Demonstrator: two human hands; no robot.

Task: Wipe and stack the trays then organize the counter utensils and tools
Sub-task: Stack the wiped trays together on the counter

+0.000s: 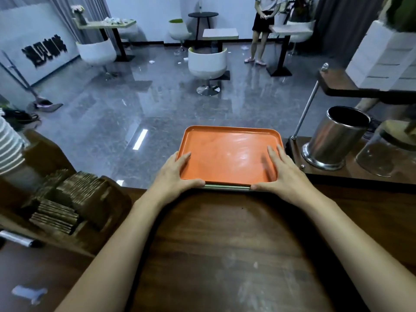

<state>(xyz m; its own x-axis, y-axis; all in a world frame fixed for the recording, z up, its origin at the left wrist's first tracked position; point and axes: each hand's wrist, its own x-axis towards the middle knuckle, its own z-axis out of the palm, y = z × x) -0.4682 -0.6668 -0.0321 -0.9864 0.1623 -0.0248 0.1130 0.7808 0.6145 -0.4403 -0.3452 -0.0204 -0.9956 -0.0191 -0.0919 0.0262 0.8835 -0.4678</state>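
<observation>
At the centre of the frame, the orange tray (227, 154) lies on top of a thin stack of pale green trays (227, 188), set at the far edge of the wooden counter (225, 244). My left hand (175, 174) sits at its near left corner, fingers nearly straight and a little apart over the rim, thumb pressed along the near edge. My right hand (281, 172) mirrors it at the near right corner, with loosely spread fingers flat on the tray's floor and the thumb against the near edge of the stack; neither hand curls round anything. Just right of the tray a raised wooden ledge (351, 174) begins, carrying a steel canister (335, 137), a slanted metal rod (306, 111) and, at the right edge, a clear glass jar (378, 158). To the lower left stands a wooden organiser (101, 203) packed with brown paper sleeves (74, 188), with a marker (20, 240) below it and striped cups (9, 143) above. Beyond the counter, a white chair (207, 61) stands on the grey floor, and a person (263, 30) stands at the upper right.
</observation>
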